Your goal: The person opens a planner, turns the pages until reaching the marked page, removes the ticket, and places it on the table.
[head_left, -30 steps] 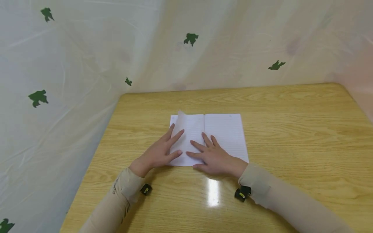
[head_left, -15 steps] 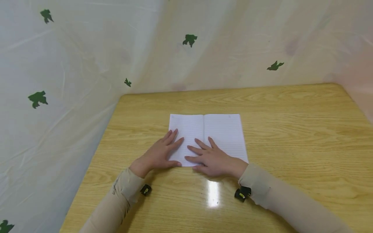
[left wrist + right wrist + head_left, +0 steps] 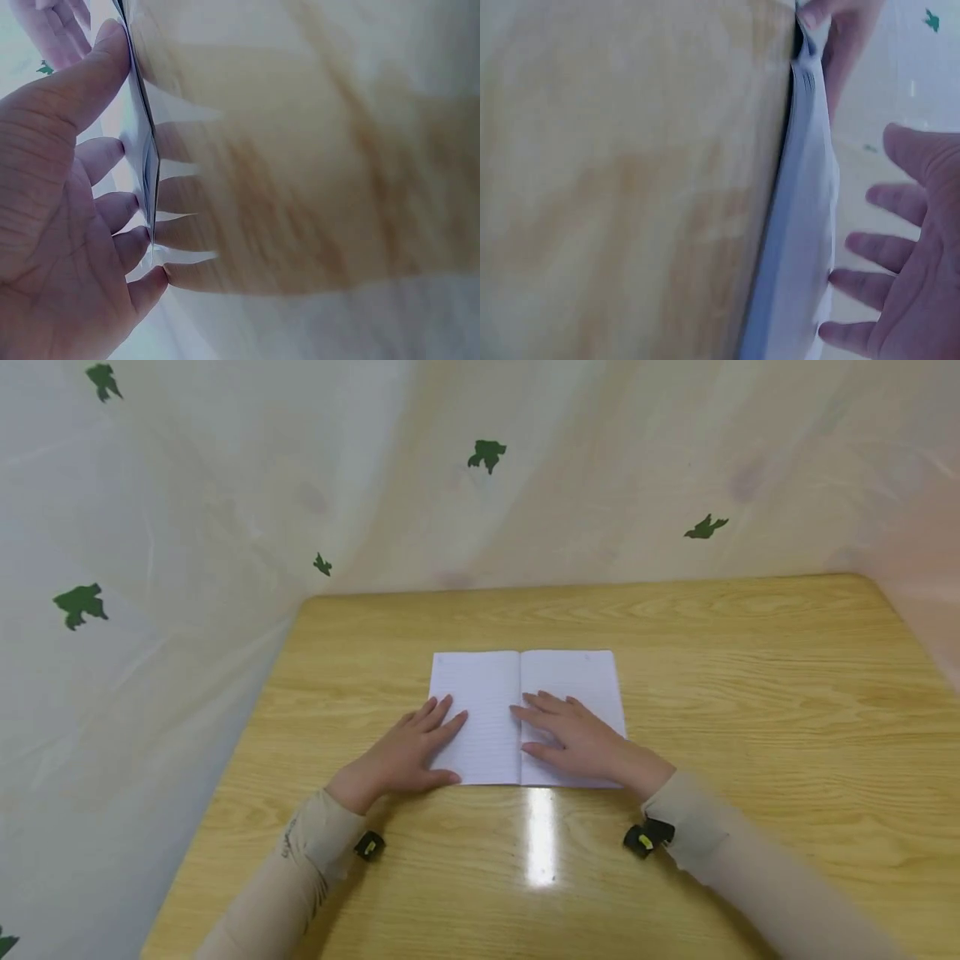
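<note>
An open notebook (image 3: 487,727) with white ruled pages lies flat on the wooden table, its centre fold between the two hands. My left hand (image 3: 408,752) rests on the left page near its outer edge, fingers spread. In the left wrist view, its fingertips (image 3: 135,201) touch the page close to the notebook's edge. Over the right page is my right hand (image 3: 577,739), fingers extended toward the fold. The right wrist view shows the right palm raised, with the lower fingertips (image 3: 832,277) right at the paper and the thumb apart from it.
The wooden table (image 3: 750,693) extends around the notebook on all sides. A pale curtain (image 3: 390,468) with green bird shapes hangs behind and to the left. Both wrists carry small black cameras (image 3: 369,845) below the sleeves.
A lifted leaf on the left side has come down flat under my left hand. My right hand has moved from the left page across the fold to the right page.
</note>
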Available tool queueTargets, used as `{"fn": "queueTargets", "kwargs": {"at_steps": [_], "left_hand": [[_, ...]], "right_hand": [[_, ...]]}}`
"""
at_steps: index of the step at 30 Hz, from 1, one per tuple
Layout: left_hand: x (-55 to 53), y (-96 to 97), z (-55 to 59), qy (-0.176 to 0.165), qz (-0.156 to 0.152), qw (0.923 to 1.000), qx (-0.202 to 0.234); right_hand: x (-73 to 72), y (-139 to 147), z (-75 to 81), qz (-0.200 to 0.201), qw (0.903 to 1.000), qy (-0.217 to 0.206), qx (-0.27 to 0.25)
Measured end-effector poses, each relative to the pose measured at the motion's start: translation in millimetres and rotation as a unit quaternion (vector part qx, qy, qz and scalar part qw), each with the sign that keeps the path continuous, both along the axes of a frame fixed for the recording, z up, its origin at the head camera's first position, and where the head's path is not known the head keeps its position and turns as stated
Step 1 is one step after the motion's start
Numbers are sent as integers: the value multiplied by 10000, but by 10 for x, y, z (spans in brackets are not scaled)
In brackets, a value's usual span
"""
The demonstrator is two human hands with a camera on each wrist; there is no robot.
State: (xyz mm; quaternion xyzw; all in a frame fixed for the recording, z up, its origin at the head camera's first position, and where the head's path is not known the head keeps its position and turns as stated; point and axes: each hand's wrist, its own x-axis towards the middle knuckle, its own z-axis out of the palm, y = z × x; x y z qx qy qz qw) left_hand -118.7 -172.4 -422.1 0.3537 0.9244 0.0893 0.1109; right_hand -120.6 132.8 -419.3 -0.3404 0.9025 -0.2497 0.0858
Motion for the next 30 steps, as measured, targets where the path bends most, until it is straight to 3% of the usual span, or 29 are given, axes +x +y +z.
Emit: {"fn": "queueTargets", "kwargs": {"at_steps": [6, 11, 19, 30], "left_hand": [[-22, -11, 17, -69, 31, 10000, 26], [-24, -15, 3, -100, 48, 9999, 33], [-7, -31, 0, -134, 81, 9998, 96], [-19, -28, 51, -76, 91, 9999, 97]], "right_hand": [[-230, 337, 55, -1125, 9917, -93, 614], [-355, 533, 63, -1585, 9782, -295, 1312], [-395, 594, 37, -1697, 9698, -575, 1657], [-378, 576, 48, -1655, 9674, -427, 1870]]}}
